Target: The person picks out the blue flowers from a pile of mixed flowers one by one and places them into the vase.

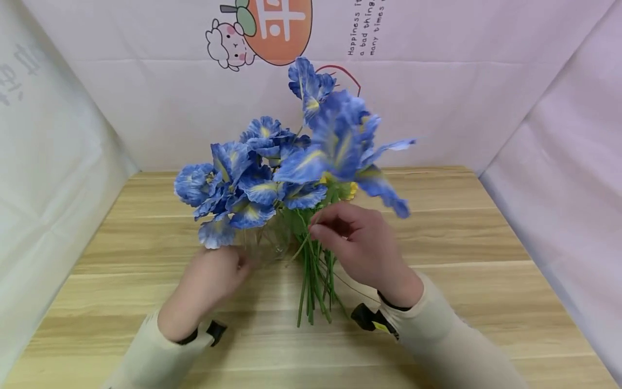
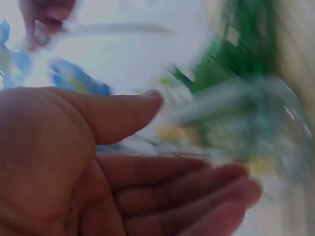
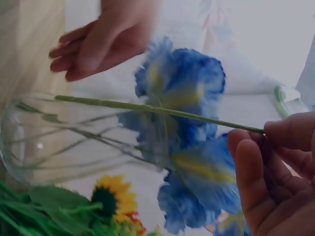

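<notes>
My right hand (image 1: 364, 243) pinches the thin green stem of a blue artificial iris (image 1: 340, 143) between thumb and fingertips, its large bloom above the hand. In the right wrist view the stem (image 3: 197, 117) slants across a clear glass vase (image 3: 29, 169); whether its end is inside the vase or in front of it, I cannot tell. Several blue irises (image 1: 228, 183) lean from the vase, their stems showing through the glass. Beside the vase, my left hand (image 1: 209, 281) holds nothing, its fingers loosely extended in the left wrist view, where much is blurred.
A bunch of green stems (image 1: 316, 292) stands right of the vase, behind and below my right hand. Leaves and a yellow sunflower (image 3: 118, 196) belong to that side. The wooden table (image 1: 461, 302) ends at a white printed cloth (image 1: 160, 97) behind.
</notes>
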